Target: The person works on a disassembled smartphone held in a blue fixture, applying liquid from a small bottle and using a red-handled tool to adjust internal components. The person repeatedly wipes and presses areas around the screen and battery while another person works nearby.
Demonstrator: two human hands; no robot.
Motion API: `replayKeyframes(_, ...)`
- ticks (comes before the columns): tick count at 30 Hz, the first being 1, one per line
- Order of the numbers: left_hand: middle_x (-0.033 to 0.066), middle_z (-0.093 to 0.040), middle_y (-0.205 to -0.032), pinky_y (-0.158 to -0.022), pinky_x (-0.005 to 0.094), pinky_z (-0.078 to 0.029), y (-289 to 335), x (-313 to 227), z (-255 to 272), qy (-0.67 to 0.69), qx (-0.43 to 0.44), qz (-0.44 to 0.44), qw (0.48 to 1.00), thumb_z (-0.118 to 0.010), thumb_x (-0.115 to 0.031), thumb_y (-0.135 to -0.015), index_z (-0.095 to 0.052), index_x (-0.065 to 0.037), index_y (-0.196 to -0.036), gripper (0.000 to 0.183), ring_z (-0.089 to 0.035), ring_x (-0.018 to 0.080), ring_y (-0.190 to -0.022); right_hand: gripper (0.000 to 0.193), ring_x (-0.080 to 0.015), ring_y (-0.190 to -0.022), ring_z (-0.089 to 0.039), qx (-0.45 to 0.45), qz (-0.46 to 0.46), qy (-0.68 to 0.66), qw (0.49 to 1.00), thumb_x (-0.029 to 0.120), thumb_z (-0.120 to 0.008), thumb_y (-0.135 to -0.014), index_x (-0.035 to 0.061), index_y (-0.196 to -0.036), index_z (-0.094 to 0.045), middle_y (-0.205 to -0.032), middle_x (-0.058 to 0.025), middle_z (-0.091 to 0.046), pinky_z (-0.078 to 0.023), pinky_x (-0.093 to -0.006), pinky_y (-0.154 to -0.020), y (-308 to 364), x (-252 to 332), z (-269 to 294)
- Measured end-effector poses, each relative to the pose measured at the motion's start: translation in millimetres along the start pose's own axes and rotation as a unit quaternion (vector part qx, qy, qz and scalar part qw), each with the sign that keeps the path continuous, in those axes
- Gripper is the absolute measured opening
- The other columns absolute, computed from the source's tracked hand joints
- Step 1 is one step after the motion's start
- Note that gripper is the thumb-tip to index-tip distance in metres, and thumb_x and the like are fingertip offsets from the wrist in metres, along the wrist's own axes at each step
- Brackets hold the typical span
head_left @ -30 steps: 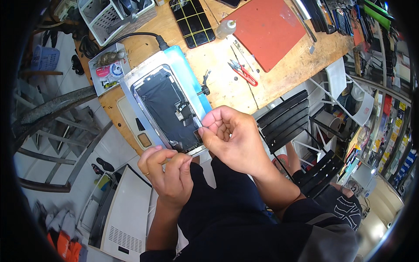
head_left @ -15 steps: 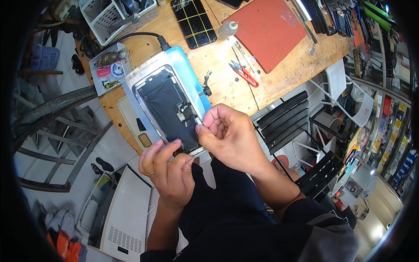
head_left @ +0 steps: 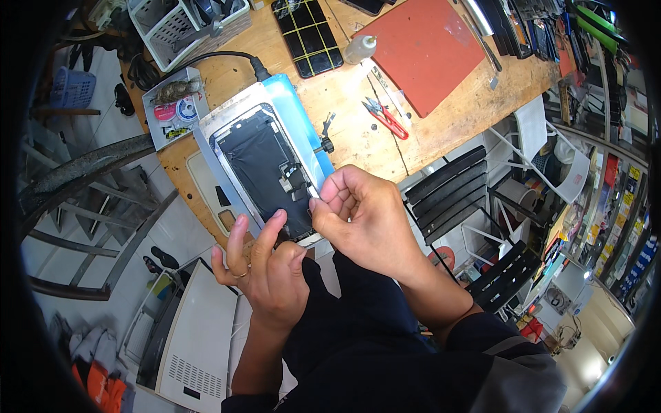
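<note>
- At the near right edge of the phone panel (head_left: 258, 162), the right grip (head_left: 365, 213) holds almost the same place as half a second ago, thumb and forefinger close; I cannot tell whether they meet or pinch anything.
- Left of it, at the panel's bottom edge, the left grip (head_left: 272, 275) has changed: its outer fingers, curled closer before, now fan wide, one tip over the black backing. Its thumb is hidden, so I cannot tell if it pinches anything.
- Directly ahead of both grips, the panel lies on the silver plate of a blue device (head_left: 286, 100), where it lay earlier.
- Ahead and right of the right grip, bare tabletop (head_left: 354, 148) leaves room as far as the red-handled cutters (head_left: 387, 119); the tabletop's near edge runs just beyond that grip.
- Farther ahead are a flat, rectangular red mat (head_left: 427, 55) and a translucent squeeze bottle (head_left: 360, 49).
- Beyond the left grip, past the device, a white box (head_left: 149, 117) carries round spools.
- Underfoot textures differ: the tabletop is scuffed, stained wood, the panel's backing dark and wrinkled.
</note>
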State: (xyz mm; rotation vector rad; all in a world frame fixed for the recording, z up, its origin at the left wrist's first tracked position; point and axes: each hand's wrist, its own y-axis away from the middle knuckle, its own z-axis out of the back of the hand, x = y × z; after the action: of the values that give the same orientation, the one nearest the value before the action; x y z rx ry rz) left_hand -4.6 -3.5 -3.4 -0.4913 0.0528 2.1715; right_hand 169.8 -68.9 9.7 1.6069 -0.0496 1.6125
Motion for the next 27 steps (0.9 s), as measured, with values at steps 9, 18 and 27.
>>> replayKeyframes(9,0.0026,-0.079,-0.131,-0.13,0.0563,-0.011,2.1,-0.8,-2.5,0.0,-0.008,0.006,1.0,-0.065,-0.028,-0.111,-0.06,-0.017,-0.088,0.026,-0.056,0.0365,-0.145,0.018,0.001,-0.061,-0.057,0.0,0.025,0.036,0.999,0.007,-0.084,-0.095,-0.0001,-0.091,-0.067,-0.072,0.0038,-0.066,-0.045,-0.0199,-0.054,-1.0,-3.8,1.7)
replayKeyframes(18,0.0039,-0.078,-0.132,-0.13,0.0567,-0.009,3.9,1.3,-1.0,0.01,0.007,0.011,1.0,-0.062,-0.028,-0.111,-0.065,-0.015,-0.09,0.025,-0.054,0.0363,-0.147,0.051,-0.0325,-0.099,-0.069,-0.356,0.264,0.237,0.865,0.019,-0.088,-0.087,0.0003,-0.129,-0.064,-0.114,-0.0176,-0.071,-0.055,-0.0461,-0.087,-147.6,-55.7,48.2)
replayKeyframes(27,0.0072,-0.074,-0.136,-0.129,0.0575,-0.012,8.2,4.8,-4.6,0.022,0.008,0.017,1.0,-0.062,-0.03,-0.111,-0.068,-0.016,-0.092,0.024,-0.054,0.0364,-0.146,0.025,-0.0135,-0.083,-0.071,-0.076,0.219,0.017,0.973,0.011,-0.084,-0.094,-0.0019,-0.112,-0.072,-0.096,-0.0094,-0.074,-0.055,-0.0288,-0.076,-51.7,-19.9,66.5)
